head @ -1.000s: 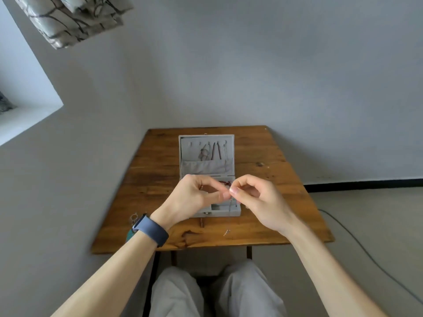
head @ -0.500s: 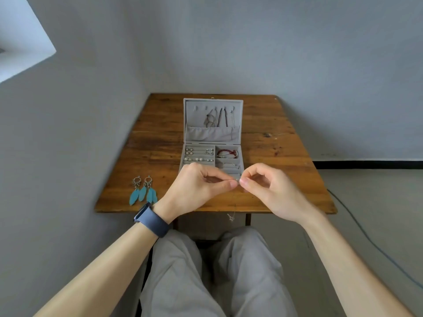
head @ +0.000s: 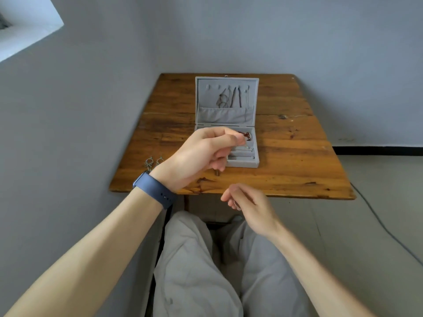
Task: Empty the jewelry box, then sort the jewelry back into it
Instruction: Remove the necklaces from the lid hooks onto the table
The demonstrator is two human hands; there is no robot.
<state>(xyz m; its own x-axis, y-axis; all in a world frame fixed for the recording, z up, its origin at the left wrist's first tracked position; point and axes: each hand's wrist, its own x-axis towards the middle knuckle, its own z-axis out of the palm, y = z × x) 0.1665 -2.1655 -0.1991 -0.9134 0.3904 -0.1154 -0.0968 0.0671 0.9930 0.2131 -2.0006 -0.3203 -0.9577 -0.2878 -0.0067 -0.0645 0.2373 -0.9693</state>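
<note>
We saw a desk (head: 297, 161) of varnished wood, worn and faintly glossy, with dark knots. The jewelry box (head: 226, 115) was lined in matt grey felt-like cloth. Our watch strap (head: 155, 191) looked smooth and rubbery, our trousers (head: 194, 271) soft creased cloth.

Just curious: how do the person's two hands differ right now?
The left hand is over the jewelry box; the right hand hangs closer in, off the table's near edge. The left wrist wears a blue band; the right is bare. Both have curled fingers; what they hold is too small to tell.
</note>
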